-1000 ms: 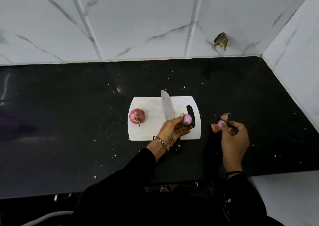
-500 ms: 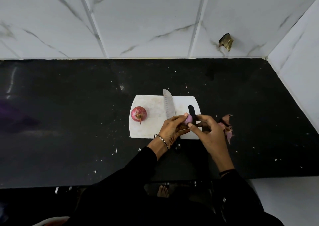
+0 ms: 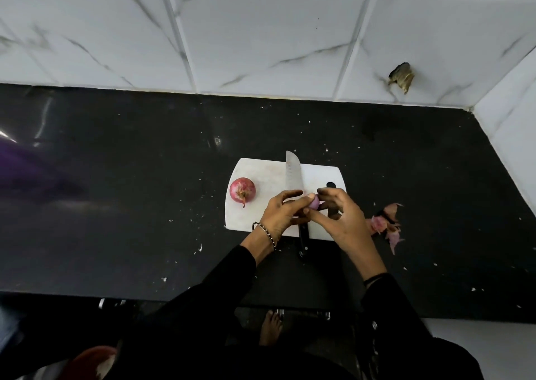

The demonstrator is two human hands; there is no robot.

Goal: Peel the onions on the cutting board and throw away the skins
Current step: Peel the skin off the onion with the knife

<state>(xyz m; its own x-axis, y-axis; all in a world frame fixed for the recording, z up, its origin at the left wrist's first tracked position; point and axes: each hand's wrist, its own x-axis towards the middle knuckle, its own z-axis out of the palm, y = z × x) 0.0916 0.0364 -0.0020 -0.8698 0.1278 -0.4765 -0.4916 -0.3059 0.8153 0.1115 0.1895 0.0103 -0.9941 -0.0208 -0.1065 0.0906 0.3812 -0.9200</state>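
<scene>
From my head view, my left hand (image 3: 280, 211) grips the pale peeled onion (image 3: 314, 202) above the cutting board (image 3: 261, 176), my right hand (image 3: 340, 217) pinches at its right end, and the unpeeled onion (image 3: 242, 191) lies well left, nearer my left hand.

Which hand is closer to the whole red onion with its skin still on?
Left. The left hand is just right of the unpeeled red onion on the white cutting board; the right hand is farther right, beyond the left.
</scene>
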